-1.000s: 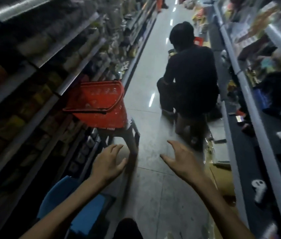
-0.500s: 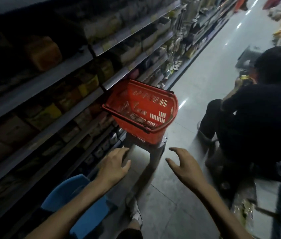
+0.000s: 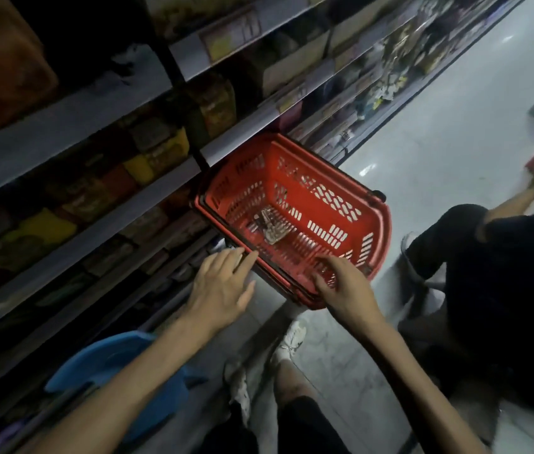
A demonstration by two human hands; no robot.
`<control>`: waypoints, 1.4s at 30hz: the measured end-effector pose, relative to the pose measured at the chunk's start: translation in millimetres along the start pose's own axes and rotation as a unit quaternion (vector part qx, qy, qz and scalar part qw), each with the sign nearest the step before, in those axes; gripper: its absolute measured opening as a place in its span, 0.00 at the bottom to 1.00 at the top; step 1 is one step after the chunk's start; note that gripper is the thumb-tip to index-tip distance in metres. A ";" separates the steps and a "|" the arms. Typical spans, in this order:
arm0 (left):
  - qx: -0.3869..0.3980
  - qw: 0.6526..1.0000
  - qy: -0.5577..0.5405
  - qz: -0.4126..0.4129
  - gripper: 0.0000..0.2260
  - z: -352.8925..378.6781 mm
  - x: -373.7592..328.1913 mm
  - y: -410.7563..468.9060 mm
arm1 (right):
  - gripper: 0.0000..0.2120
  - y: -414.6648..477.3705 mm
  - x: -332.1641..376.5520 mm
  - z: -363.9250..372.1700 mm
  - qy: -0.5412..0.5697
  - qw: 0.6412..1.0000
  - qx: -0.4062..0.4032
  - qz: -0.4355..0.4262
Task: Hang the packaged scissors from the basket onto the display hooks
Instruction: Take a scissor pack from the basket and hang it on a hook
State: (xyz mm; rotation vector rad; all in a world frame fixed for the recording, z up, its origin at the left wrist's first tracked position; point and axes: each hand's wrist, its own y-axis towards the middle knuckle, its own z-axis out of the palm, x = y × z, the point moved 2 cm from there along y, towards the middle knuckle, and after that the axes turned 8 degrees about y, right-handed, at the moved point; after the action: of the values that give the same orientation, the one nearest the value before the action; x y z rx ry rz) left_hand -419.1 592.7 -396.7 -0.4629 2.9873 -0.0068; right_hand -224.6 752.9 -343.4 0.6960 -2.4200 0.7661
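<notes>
A red plastic basket point(image 3: 331, 198) stands in the aisle beside the left shelving. A few shiny packaged scissors point(image 3: 270, 226) lie on its bottom. My left hand point(image 3: 223, 286) hovers open at the basket's near left rim, fingertips at its dark handle. My right hand point(image 3: 341, 283) reaches over the near rim, fingers curled down inside the basket and holding nothing. No display hooks can be made out in the dim, blurred shelves.
Stocked shelves point(image 3: 101, 178) run along the left. A blue stool point(image 3: 118, 362) sits under my left forearm. A person in black point(image 3: 495, 283) crouches close on the right. My feet point(image 3: 288, 342) stand on the pale floor below the basket.
The view swung left and down and closed in on the basket. Both hands advanced from short of the basket to its near rim, the right one now reaching inside.
</notes>
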 end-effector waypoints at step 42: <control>0.083 0.996 0.021 0.020 0.15 81.9 22.2 120.4 | 0.24 276.8 -134.9 155.0 -0.220 0.972 0.085 0.011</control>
State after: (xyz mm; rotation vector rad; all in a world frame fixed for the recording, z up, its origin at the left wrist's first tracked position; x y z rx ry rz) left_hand -466.8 701.9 -483.4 -0.3895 3.0028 -0.2623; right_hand -337.0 894.2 -637.2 0.9984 -2.7814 0.9143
